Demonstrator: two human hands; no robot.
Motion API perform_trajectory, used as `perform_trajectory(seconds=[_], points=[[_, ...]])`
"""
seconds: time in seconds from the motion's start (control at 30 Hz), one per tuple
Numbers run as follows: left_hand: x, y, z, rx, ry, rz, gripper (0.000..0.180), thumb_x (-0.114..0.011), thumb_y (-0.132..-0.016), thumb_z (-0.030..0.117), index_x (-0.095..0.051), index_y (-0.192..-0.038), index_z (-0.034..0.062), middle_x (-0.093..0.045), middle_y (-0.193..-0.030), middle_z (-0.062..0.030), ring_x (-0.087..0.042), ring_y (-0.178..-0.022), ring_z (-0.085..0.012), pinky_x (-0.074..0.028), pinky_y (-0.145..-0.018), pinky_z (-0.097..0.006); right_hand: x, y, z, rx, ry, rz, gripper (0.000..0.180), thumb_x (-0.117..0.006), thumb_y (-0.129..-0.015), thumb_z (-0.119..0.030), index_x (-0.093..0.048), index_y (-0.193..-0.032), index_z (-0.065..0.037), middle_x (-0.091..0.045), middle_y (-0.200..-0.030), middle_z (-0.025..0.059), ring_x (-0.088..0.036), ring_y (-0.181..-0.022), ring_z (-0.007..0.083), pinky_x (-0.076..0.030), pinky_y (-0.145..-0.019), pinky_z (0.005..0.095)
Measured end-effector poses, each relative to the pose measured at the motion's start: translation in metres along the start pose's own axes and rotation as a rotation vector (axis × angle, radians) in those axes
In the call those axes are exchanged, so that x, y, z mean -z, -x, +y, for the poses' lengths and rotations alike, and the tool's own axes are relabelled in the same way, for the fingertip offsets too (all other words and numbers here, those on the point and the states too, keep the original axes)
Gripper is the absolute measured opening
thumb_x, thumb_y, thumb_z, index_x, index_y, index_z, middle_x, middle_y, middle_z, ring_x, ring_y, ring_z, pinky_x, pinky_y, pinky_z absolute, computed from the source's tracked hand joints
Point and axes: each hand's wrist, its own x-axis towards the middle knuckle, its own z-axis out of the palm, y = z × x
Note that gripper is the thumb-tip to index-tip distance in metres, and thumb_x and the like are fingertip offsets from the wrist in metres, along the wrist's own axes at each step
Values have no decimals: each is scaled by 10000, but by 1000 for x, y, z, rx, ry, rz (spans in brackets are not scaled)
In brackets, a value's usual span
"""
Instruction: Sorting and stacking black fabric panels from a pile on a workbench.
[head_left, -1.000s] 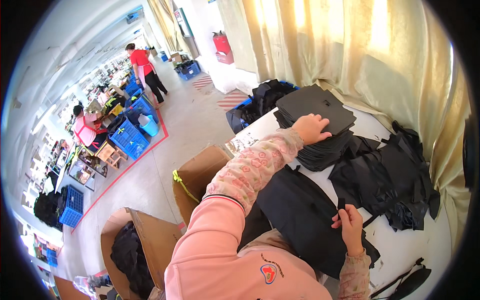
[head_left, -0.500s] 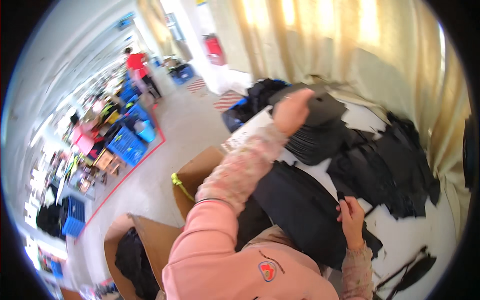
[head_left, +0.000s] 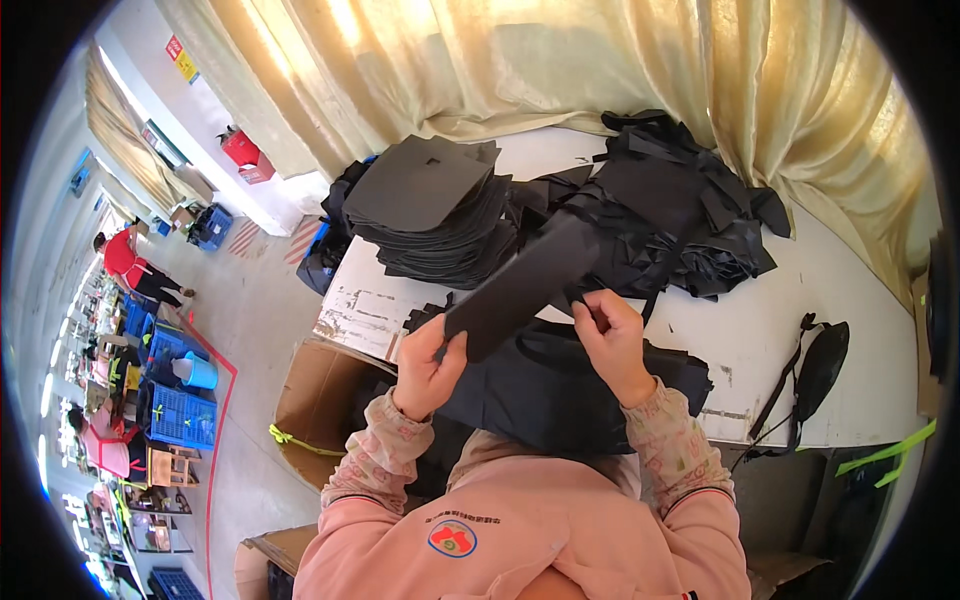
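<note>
My left hand [head_left: 428, 368] grips the near-left end of a flat black panel [head_left: 515, 295], thumb on top. The panel is raised and tilted over the table edge, and its far end is blurred. My right hand [head_left: 612, 345] is closed in a pinch by the panel's right side, on a small black piece that looks like a strap end. Below both hands, black fabric [head_left: 530, 395], which looks like a bag body, lies across the table's near edge. Beyond the left hand stands a stack of dark grey sheets [head_left: 420, 190].
A heap of black fabric pieces [head_left: 680, 210] covers the back of the white table [head_left: 800, 390]. A small black pouch with a strap [head_left: 822, 370] lies at the right. Left of the table stands an open cardboard box [head_left: 310, 390]. A person in red [head_left: 125, 260] is far left.
My left hand has come back from the stack of sheets and now holds a panel before me. My right hand has risen toward the panel. The view has turned rightward.
</note>
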Motion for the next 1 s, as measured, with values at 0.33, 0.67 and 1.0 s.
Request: perform_trajectory(seconds=[0.33,0.67,1.0], points=[[-4,-9,-9,-213,276,-667,860,-749,-792,455,-381,-1438,23,-407,-1380,-184,-492,-1190,-306,-392,-1027,-391,10,17,-4,-257,-272,-205,250,-649,-879,-87,-635,-1120,-21,-655,-993,64,-611,-900,143,-480,-771,254],[-75,-5,-15,-491,-142,-74,231,-706,-788,139,-650,-992,47,-572,-923,-84,-579,-860,-273,-470,-756,-372,54,30,24,-432,-324,-549,270,-548,-932,-129,-607,-1149,19,-622,-1146,71,-600,-984,183,-465,-844,288],[-38,-38,-7,-587,-256,-175,264,-707,-728,28,-682,-987,68,-655,-847,-90,-639,-791,-240,-498,-673,-352,47,-13,-39,-608,-293,-853,447,-620,-869,-58,-519,-1296,26,-592,-1193,48,-538,-1093,128,-441,-956,284]])
